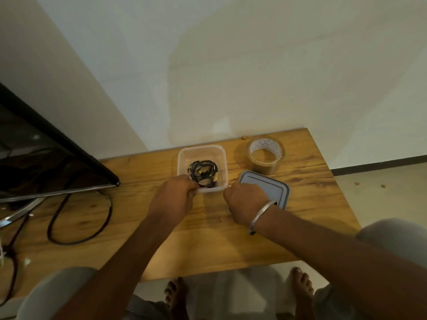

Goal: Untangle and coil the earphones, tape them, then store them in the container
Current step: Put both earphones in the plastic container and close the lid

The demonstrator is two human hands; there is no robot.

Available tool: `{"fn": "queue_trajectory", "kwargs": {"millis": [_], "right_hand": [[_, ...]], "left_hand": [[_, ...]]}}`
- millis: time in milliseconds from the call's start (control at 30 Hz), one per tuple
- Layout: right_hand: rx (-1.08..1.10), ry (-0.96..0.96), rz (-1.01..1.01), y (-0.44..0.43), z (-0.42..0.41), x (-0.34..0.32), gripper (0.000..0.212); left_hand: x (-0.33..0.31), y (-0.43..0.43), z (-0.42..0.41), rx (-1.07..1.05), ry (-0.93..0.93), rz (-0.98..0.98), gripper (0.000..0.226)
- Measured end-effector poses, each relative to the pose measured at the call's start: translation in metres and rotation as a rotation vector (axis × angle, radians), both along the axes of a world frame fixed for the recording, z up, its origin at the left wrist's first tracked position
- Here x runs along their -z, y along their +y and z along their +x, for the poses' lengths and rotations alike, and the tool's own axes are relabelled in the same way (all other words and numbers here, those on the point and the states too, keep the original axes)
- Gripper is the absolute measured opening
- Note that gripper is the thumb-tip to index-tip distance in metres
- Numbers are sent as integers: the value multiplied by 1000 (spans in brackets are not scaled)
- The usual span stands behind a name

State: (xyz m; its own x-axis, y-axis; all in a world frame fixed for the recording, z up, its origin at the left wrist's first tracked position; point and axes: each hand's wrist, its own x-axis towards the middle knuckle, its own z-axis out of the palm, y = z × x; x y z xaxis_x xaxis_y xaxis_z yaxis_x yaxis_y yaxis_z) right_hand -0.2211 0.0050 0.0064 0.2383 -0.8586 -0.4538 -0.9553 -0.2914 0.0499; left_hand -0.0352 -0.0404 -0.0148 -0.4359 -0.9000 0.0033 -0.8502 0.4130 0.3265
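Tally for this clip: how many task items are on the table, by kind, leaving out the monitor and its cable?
Container: 1
Lid: 1
Tape roll: 1
Earphones, one bundle inside the container: 1
Total: 4

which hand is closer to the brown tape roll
Right. The right hand is over the grey lid in front of the brown tape roll; the left hand is at the near-left corner of the clear plastic container.

We count one box (201, 147) by our left hand (173, 197), one lid (275, 185) and one tape (263, 167) by our right hand (245, 202).
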Motion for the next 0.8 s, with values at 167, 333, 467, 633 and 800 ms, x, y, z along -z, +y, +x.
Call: {"fn": "queue_trajectory", "kwargs": {"millis": [167,333,467,633,800], "right_hand": [[5,16,-146,6,1,-36,33],[166,-121,-399,-2,-24,-95,18],[353,-262,-449,-11,-50,-121,17],[475,-582,-428,-33,-71,-114,13],[719,-965,-109,-46,-48,-48,30]], "left_hand": [[-9,19,7,-30,-6,125,19],[-11,24,7,-5,-23,208,24],[-11,19,9,23,-1,287,22],[-18,14,11,9,151,332,6],[-38,-1,20,-271,476,316,34]]}}
